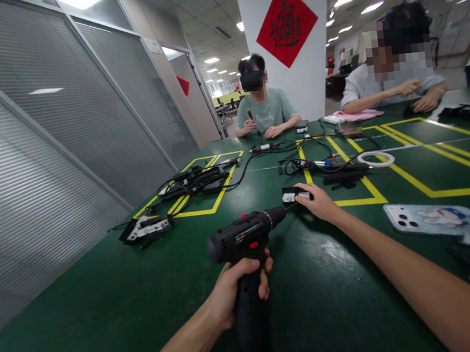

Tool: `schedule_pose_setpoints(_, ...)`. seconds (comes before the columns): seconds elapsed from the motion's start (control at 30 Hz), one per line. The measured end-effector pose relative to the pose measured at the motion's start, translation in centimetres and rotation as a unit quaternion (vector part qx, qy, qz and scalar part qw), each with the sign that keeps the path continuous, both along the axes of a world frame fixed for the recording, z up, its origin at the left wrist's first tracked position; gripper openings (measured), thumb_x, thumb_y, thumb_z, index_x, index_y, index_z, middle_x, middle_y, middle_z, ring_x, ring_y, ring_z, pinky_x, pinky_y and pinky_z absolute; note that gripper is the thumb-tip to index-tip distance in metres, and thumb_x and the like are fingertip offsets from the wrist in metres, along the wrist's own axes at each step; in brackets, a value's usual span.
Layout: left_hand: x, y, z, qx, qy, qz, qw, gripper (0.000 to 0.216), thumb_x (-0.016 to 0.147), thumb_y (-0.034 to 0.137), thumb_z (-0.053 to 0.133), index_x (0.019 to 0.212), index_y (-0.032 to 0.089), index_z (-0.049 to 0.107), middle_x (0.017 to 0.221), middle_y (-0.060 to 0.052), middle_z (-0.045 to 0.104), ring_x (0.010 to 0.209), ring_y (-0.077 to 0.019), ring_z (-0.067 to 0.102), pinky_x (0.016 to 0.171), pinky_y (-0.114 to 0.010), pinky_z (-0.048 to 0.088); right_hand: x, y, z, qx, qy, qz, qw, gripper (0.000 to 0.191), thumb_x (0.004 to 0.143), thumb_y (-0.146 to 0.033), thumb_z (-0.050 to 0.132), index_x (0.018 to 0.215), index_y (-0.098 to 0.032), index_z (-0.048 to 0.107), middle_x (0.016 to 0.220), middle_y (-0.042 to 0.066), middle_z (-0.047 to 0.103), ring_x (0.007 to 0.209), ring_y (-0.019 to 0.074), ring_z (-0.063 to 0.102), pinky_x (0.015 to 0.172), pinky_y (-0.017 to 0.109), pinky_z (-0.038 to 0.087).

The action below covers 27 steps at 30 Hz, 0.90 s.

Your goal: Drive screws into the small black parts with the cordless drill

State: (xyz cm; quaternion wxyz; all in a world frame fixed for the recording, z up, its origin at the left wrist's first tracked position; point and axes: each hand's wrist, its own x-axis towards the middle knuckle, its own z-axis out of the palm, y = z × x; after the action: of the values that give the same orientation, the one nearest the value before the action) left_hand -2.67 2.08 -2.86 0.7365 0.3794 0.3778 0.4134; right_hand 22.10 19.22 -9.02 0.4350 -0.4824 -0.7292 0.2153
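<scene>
My left hand is wrapped round the grip of a black cordless drill, held upright over the green table with its chuck pointing right and away. My right hand reaches forward and pins a small black part with a white label on the table. The drill's tip sits right at that part's near end. My fingers curl over the part's right side.
A phone in a pale case lies at the right. Black tools and cables lie inside yellow floor-tape squares, with a white ring further back. Two other people sit at the far side, one holding a small tool.
</scene>
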Motion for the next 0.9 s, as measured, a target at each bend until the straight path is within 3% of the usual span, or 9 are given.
schedule_pose_setpoints(0.9, 0.07, -0.13, -0.25, 0.004, 0.010, 0.015, 1.000, 0.021, 0.082, 0.021, 0.045, 0.099, 0.012, 0.053, 0.082, -0.003, 0.052, 0.046, -0.0078, 0.049, 0.052, -0.027, 0.041, 0.03, 0.00, -0.05, -0.005, -0.016, -0.012, 1.000, 0.038, 0.081, -0.035, 0.054, 0.117, -0.024, 0.059, 0.108, 0.006, 0.058, 0.097, 0.0203, 0.057, 0.090, 0.032, 0.041)
